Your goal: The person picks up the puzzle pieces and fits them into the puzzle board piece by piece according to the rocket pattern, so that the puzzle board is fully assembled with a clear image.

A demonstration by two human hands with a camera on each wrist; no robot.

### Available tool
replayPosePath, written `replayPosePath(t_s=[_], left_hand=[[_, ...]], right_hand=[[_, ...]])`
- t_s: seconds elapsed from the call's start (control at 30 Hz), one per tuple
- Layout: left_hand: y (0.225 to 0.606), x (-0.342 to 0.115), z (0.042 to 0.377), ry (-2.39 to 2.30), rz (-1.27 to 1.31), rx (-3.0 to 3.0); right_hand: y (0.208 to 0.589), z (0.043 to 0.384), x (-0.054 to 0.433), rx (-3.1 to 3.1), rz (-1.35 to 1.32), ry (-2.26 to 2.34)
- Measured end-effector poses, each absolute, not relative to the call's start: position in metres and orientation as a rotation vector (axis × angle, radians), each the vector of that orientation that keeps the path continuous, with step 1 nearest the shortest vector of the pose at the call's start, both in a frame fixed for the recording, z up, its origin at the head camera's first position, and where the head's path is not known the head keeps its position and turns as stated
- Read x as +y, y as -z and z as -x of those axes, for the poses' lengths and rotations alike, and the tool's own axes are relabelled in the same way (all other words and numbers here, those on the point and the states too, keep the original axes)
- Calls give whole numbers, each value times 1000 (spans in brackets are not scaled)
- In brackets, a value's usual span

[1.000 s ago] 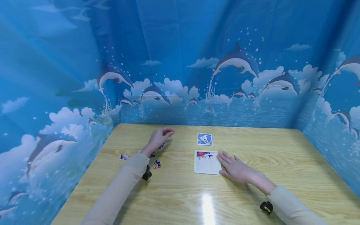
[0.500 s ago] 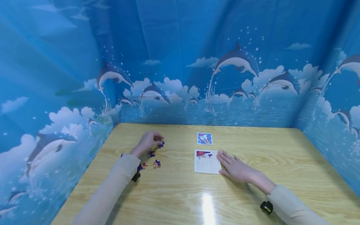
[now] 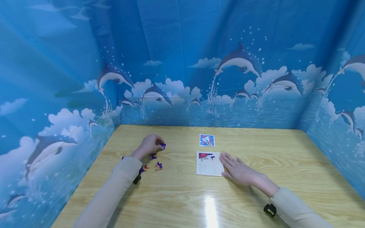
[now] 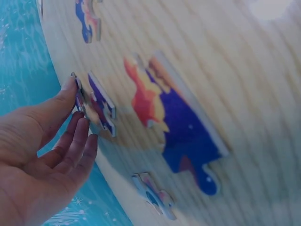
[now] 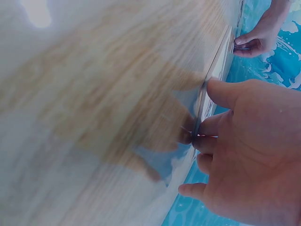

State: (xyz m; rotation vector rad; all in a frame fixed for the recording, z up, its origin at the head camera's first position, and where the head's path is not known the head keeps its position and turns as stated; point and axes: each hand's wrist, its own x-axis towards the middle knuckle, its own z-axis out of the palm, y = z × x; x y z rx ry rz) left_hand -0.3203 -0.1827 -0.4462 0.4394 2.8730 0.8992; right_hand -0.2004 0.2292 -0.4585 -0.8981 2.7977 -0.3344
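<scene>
My left hand (image 3: 148, 147) pinches a purple jigsaw piece (image 3: 163, 146) between thumb and fingers at the table's left side. In the left wrist view that piece (image 4: 79, 94) is seen nearly edge-on, tilted up at the thumb tip. Close by lie a dark purple and red piece (image 3: 153, 156) and a purple and orange piece (image 3: 158, 166). My right hand (image 3: 240, 171) lies with straight fingers against the right edge of a pale puzzle board (image 3: 209, 168). Several joined pieces (image 3: 206, 156) fill the board's top left part.
A small picture card (image 3: 207, 140) lies just beyond the board. Another piece (image 3: 144, 168) shows beside my left wrist, and one more peeks out behind the left sleeve. The wooden table (image 3: 182, 199) ends at a blue dolphin curtain (image 3: 182, 63).
My left hand has moved left and down to the purple piece, and its fingers have pinched it and tilted it. The right hand stays on the board's edge.
</scene>
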Motion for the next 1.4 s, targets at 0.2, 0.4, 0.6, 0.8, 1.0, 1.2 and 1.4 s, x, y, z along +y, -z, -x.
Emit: replayPosePath(t_s=[0.2,0.4,0.6,0.8,1.0,1.2,1.4], left_hand=[[439,-182,319,-938,-398,2847],[433,-181,318,-1001,-358,2820],[428,-179,321,-1002,-393,2826],[421,-169,322,-1080,-373,2776],[413,-154,325,-1141,-420,2711],[408,-134,328,-1220,-402,2621],[407,-113,330,-1220,-407,2603]], right_hand=[[447,197,224,2774,868,353],[442,194,223,2767,880,350],[441,194,222,2761,841,333],[440,193,220,2764,834,321],[439,193,219,2773,832,324],[439,193,219,2768,833,322],[438,193,217,2771,830,317]])
